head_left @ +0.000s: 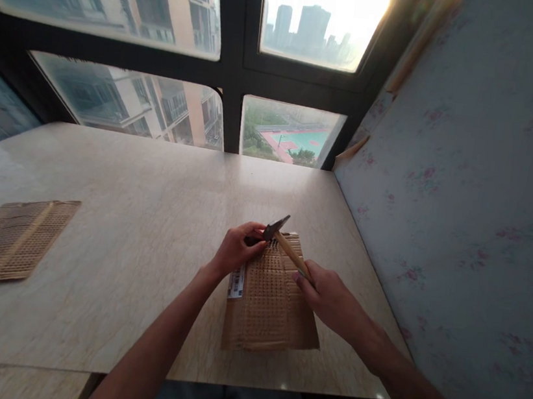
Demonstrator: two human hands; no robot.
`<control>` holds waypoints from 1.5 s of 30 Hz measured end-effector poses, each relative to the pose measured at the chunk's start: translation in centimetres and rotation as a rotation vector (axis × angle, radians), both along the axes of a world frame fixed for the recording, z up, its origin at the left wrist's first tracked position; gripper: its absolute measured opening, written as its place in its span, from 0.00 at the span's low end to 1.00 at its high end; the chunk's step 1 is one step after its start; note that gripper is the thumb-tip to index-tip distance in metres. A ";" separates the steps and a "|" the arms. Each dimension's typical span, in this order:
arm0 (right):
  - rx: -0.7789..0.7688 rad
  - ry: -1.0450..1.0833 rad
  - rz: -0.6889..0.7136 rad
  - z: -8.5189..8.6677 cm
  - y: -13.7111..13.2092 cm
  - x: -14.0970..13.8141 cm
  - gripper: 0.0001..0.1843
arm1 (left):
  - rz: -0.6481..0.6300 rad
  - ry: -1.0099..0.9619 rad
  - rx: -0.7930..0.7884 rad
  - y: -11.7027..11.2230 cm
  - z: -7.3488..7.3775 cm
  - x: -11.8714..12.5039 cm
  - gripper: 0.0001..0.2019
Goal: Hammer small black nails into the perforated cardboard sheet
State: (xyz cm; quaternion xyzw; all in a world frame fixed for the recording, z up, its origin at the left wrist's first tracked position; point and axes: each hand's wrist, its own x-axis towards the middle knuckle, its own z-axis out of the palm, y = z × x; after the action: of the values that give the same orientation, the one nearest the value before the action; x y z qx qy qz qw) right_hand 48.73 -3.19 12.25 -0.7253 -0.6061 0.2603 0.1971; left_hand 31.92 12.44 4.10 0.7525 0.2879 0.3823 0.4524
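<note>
A sheet of brown cardboard lies on the pale stone-look counter, marked with many rows of small slits or holes. My right hand is closed round the wooden handle of a hammer. The hammer's dark metal head is over the far part of the cardboard, right beside my left fingers. My left hand pinches a dark punch-like tool at the cardboard's far left. Fingers and hammer head partly hide this tool, so its exact kind and any contact with the hammer are unclear.
Another piece of cardboard, covered with similar rows of marks, lies on the counter at left. Dark-framed windows close off the back. A flower-patterned wall runs along the right side. The counter's front edge is near my body.
</note>
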 end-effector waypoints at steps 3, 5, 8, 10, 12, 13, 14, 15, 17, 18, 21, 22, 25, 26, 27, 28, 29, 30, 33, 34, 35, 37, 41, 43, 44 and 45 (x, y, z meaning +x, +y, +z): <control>0.030 0.047 -0.018 -0.2 -0.1 0.0 0.12 | 0.016 0.004 0.001 -0.1 0.1 0.0 0.13; 0.036 0.069 -0.030 -0.2 -0.2 0.1 0.13 | 0.033 0.003 0.005 -0.1 0.2 0.0 0.13; 0.041 0.091 -0.040 -0.2 -0.4 0.3 0.14 | 0.041 -0.010 0.009 -0.1 0.3 0.1 0.14; 0.047 0.089 -0.054 -0.3 -0.6 0.4 0.15 | 0.029 -0.017 0.005 -0.1 0.2 0.2 0.14; 0.055 0.085 -0.069 -0.3 -0.8 0.5 0.17 | 0.006 -0.023 0.006 0.0 0.1 0.2 0.15; 0.061 0.084 -0.075 -0.3 -0.9 0.6 0.17 | -0.007 -0.027 0.011 0.0 0.1 0.2 0.16; 0.068 0.084 -0.080 -0.3 -1.0 0.6 0.18 | -0.018 -0.032 0.017 0.0 0.2 0.2 0.16; 0.072 0.084 -0.083 -0.2 -1.2 0.7 0.18 | -0.023 -0.034 0.028 0.0 0.3 0.0 0.17; 0.074 0.089 -0.087 -0.1 -1.6 0.7 0.19 | -0.001 -0.025 0.072 -0.1 0.8 -0.5 0.18; 0.077 0.093 -0.089 0.0 -1.9 0.7 0.19 | 0.028 -0.014 0.104 -0.1 1.2 -1.0 0.17; 0.089 0.139 -0.111 0.3 -2.9 0.7 0.20 | 0.163 0.028 0.214 -0.3 2.4 -3.2 0.15; 0.085 0.169 -0.128 0.3 -3.3 0.6 0.20 | 0.214 0.043 0.240 -0.5 2.8 -4.2 0.15; 0.044 0.291 -0.196 0.1 -4.5 0.1 0.20 | 0.370 0.110 0.271 -1.1 3.2 -8.2 0.13; 0.028 0.340 -0.223 -0.1 -5.0 -0.1 0.21 | 0.419 0.137 0.270 -1.5 3.1 -9.8 0.13; 0.015 0.392 -0.250 -0.4 -5.4 -0.4 0.22 | 0.464 0.171 0.262 -1.9 2.9 -11.5 0.13; 0.001 0.451 -0.273 -0.6 -5.8 -0.8 0.22 | 0.507 0.209 0.251 -2.4 2.6 -13.3 0.13; -0.010 0.511 -0.292 -0.9 -6.3 -1.3 0.22 | 0.549 0.251 0.237 -2.9 2.2 -15.3 0.13; -0.020 0.570 -0.300 -1.2 -6.7 -1.8 0.23 | 0.595 0.292 0.225 -3.5 1.8 -17.2 0.14; -0.034 0.695 -0.308 -1.6 -7.9 -3.5 0.24 | 0.765 0.439 0.176 -5.7 0.4 -23.4 0.15; -0.031 0.716 -0.316 -1.7 -8.2 -4.1 0.25 | 0.838 0.494 0.150 -6.5 0.0 -25.4 0.15; -0.029 0.728 -0.327 -1.7 -8.4 -4.6 0.26 | 0.918 0.562 0.119 -7.4 -0.3 -27.4 0.15; -0.035 0.748 -0.329 -1.6 -8.6 -5.4 0.27 | 1.084 0.731 0.054 -9.1 -0.7 -31.3 0.15; -0.067 0.735 -0.240 -1.6 -8.1 -6.6 0.26 | 1.292 0.978 -0.065 -12.4 -0.9 -37.9 0.17; -0.072 0.712 -0.184 -1.7 -7.7 -7.2 0.26 | 1.308 0.980 -0.129 -13.6 -1.0 -40.2 0.18; -0.072 0.697 -0.163 -1.7 -7.5 -7.4 0.26 | 1.301 0.968 -0.156 -14.0 -1.1 -41.1 0.17; -0.069 0.679 -0.146 -1.8 -7.3 -7.7 0.26 | 1.288 0.956 -0.178 -14.4 -1.3 -41.7 0.17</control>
State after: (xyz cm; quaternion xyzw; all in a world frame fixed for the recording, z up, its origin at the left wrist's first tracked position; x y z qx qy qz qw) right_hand 41.04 -10.53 10.44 -0.6449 -0.4433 0.4922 0.3811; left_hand -9.78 -1.95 2.84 0.4821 0.8568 0.1805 0.0293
